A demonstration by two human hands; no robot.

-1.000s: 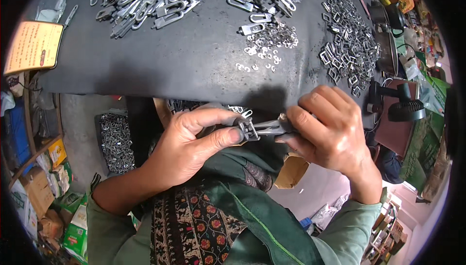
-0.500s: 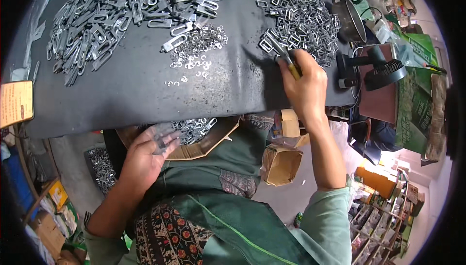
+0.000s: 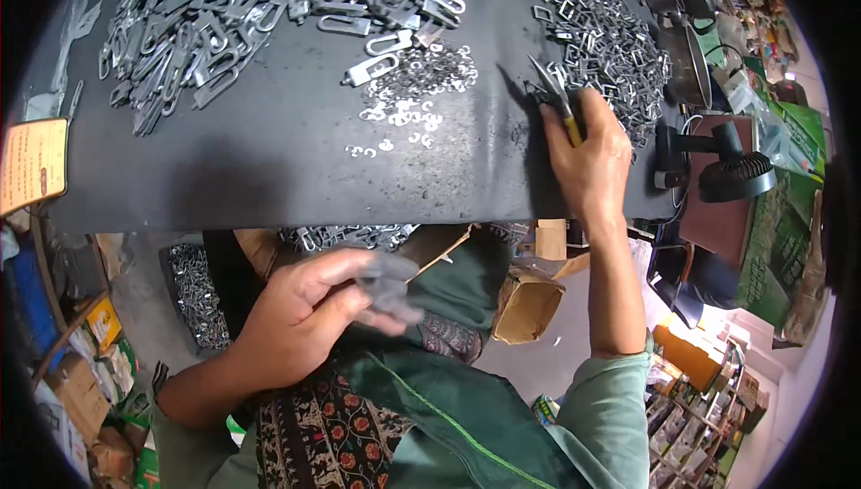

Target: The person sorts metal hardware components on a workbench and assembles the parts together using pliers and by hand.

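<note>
At the far left of the dark surface (image 3: 269, 166) lies a big heap of flat slotted metal plates (image 3: 224, 14). Right of it, nearer the middle, sits a small scatter of C-shaped metal clips (image 3: 417, 90). Below the near edge of the surface, the left hand (image 3: 314, 314) hovers over the person's lap, its fingers loosely curled and the fingertips blurred; whether it grips anything cannot be told. Just beyond it, under the surface edge, a box of small metal parts (image 3: 350, 236) shows. Further right, the right hand (image 3: 587, 157) rests on the surface, closed around pliers with a yellow handle (image 3: 558, 102), whose tips point toward the far side. The pliers touch the near edge of a pile of rectangular metal loops (image 3: 601, 32). At the right edge stands a small black fan (image 3: 726, 171).
</note>
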